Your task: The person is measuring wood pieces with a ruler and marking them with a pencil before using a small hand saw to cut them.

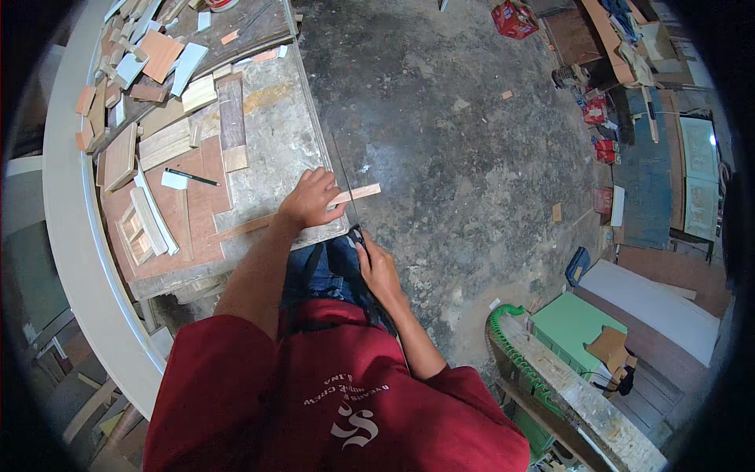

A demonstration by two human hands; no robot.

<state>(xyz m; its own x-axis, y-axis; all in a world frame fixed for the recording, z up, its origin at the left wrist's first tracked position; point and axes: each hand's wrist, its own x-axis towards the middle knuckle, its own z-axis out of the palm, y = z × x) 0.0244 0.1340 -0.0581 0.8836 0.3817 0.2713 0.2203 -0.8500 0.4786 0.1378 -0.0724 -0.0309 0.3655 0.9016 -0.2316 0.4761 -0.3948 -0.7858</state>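
My left hand [314,197] grips a narrow wooden strip [364,191] on the worn workbench [279,110], whose right end sticks out past the bench edge. My right hand [377,263] is closed on the dark handle of a handsaw [338,157], its thin blade crossing the strip just right of my left fingers. On the bench to the left lie a brown board [134,267], a dark pencil [192,176], a small white piece [174,180], a little wooden frame [137,230] and several wood pieces.
Wood offcuts [161,55] pile at the upper left. At the right, boards [641,173] and red objects [595,110] line the concrete floor's [440,118] edge. A green coiled hose [511,346] rests on a ledge [582,409] at lower right, beside a green cabinet [574,326].
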